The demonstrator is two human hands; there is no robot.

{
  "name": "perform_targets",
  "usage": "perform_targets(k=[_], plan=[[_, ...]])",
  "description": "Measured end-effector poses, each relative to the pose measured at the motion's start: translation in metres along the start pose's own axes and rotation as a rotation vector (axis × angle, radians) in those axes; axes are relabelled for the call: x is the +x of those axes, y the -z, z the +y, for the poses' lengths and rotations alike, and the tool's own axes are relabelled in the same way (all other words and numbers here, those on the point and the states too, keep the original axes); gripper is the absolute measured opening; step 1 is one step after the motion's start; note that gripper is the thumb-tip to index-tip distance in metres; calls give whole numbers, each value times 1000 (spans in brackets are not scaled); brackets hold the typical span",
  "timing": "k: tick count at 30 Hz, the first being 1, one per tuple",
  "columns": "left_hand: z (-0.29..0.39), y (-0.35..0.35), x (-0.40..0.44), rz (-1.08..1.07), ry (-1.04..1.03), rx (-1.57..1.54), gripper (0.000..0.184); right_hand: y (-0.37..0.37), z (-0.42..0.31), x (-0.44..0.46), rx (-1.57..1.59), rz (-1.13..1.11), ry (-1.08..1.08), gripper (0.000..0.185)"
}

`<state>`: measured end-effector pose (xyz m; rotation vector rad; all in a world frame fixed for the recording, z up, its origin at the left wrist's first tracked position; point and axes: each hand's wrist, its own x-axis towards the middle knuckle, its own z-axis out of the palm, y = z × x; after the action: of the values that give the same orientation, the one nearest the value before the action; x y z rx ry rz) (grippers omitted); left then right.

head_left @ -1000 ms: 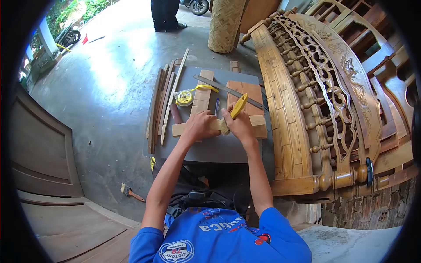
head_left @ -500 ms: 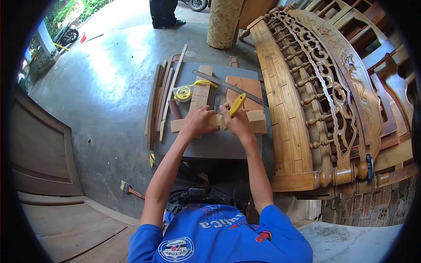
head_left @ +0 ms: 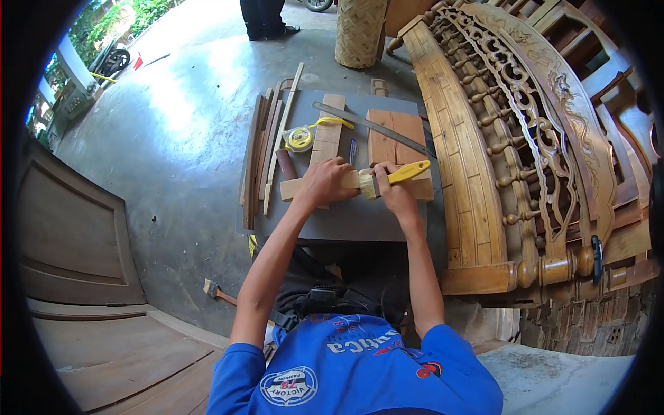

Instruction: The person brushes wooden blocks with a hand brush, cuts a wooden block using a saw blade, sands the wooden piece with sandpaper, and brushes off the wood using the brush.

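Note:
My left hand [head_left: 324,183] is closed over a pale wooden piece [head_left: 290,189] lying crosswise near the front of the grey work board. In my right hand [head_left: 397,190] is a paintbrush [head_left: 409,171] with a yellow handle, which points to the right. Its pale bristles meet the wood just right of my left hand. Beyond my left hand lies a wooden board [head_left: 326,142] with pencil lines across it. A blue pen [head_left: 353,151] lies between that board and a reddish wooden block [head_left: 395,138]. My hands hide the middle of the crosswise wood.
A yellow tape measure [head_left: 299,140] and a long metal ruler [head_left: 373,126] lie on the grey board [head_left: 297,225]. Thin wood strips [head_left: 266,149] line its left side. Carved wooden furniture [head_left: 477,138] stands close on the right. Another brush [head_left: 213,289] is on the floor. A person [head_left: 263,19] stands far back.
The paintbrush handle has swung from pointing up and away to pointing right, nearly level. My right hand has turned with it. My left hand stays on the wood. The whole view has shifted slightly.

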<state>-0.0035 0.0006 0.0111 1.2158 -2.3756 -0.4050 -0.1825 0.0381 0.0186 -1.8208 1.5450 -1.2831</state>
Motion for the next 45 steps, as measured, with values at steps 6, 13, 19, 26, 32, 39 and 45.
perform_targets(k=[6,13,19,26,32,39,45], plan=[[50,44,-22,315,-128,310,56,-15,-6,-2,-34,-26,-11,23],[134,198,-77,909,-509,-670,54,-13,-10,3,-19,-60,-111,24],[125,200,-70,767,-635,-900,51,-15,-7,1,31,65,-91,25],[125,194,-63,702,-670,-1001,47,-14,-7,1,-6,27,-162,24],[123,205,-73,733,-692,-1057,44,16,-19,13,-49,-114,-265,31],[127,184,-53,641,-669,-1063,41,21,-36,21,16,-348,-197,30],[128,194,-68,644,-696,-1071,38,10,-28,20,68,-162,4,26]])
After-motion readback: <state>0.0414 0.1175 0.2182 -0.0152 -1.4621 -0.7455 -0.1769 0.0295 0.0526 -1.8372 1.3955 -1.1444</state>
